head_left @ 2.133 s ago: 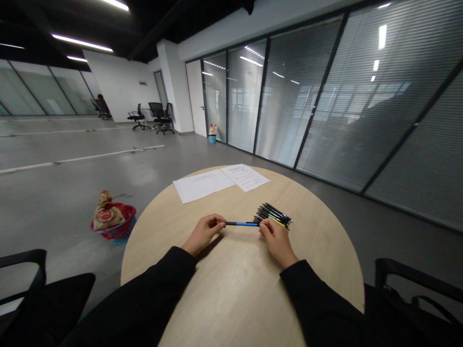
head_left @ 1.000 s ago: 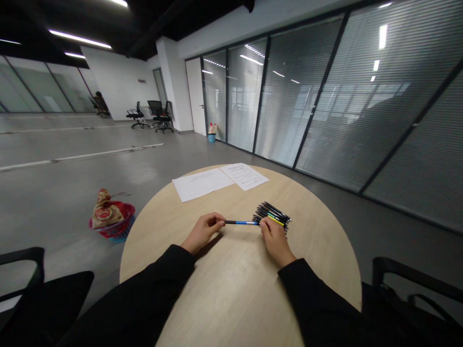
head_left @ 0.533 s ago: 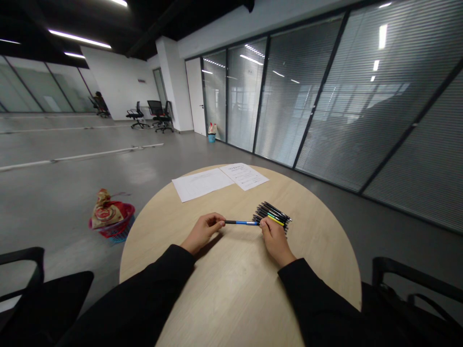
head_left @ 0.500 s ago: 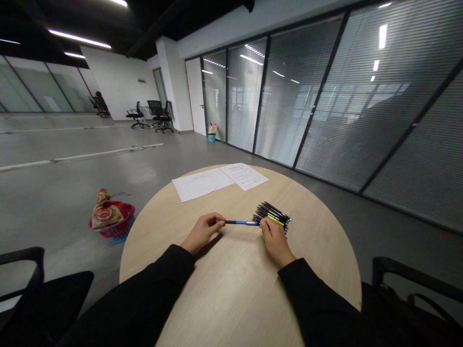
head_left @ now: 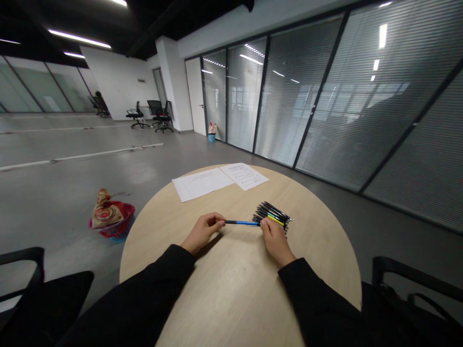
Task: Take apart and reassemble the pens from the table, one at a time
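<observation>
A blue pen with a black end (head_left: 244,223) is stretched level between my two hands, above the wooden table (head_left: 220,289). My left hand (head_left: 205,232) pinches its black end between thumb and fingers. At the other end, my right hand (head_left: 275,239) is closed around the tip of the pen, hiding that part. Just behind the right hand lies a row of black pens (head_left: 272,211) side by side. A yellow-green pen (head_left: 276,220) shows among them, partly covered by the right hand.
Two printed sheets of paper (head_left: 204,183) lie at the table's far side. On the floor to the left stands a basket (head_left: 127,219) with a paper bag in it. Chair armrests (head_left: 415,279) flank the table. Glass partitions (head_left: 289,96) line the right.
The pen has turned slightly about its length, with a pale mark on its blue barrel no longer facing me. Both hands stay in nearly the same place.
</observation>
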`<state>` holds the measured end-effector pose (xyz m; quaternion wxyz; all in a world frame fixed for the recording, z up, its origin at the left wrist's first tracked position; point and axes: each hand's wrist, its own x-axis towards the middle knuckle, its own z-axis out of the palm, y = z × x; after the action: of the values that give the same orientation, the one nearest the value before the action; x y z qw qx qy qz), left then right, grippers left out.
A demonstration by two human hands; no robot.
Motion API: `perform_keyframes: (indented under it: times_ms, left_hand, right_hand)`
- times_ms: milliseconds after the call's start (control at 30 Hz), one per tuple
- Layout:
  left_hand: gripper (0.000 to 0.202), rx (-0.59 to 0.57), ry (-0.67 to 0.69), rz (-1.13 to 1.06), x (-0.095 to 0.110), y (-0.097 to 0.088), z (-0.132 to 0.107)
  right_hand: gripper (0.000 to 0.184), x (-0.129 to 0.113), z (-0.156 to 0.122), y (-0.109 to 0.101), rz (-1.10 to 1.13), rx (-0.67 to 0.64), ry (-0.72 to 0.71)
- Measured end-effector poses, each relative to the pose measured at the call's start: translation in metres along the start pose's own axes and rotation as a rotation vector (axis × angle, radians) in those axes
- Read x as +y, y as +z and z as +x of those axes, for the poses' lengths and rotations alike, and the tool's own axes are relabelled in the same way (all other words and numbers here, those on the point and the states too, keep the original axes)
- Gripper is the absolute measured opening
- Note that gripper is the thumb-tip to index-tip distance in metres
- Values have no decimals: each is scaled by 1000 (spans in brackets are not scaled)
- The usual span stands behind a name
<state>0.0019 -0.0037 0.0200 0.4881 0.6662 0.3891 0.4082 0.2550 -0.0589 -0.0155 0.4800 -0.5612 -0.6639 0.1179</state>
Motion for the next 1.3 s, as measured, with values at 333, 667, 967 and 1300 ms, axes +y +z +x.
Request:
perform_keyframes:
  times_ms: [333,667,967,1300]
  left_hand:
    - [30,-1,5,-4,0,-1,0]
    - [31,-14,-2,-16,-3,-1,0]
    - [34,-19,-7,-11,0,-1,0]
    - [32,14,-2,-1,0,0,1]
  right_hand:
    - [38,-1,0,0,23,9,12]
    - [40,2,0,2,36,22,39]
    - [40,2,0,2,41,25,35]
    - [40,-1,-4,3,251,-56,136]
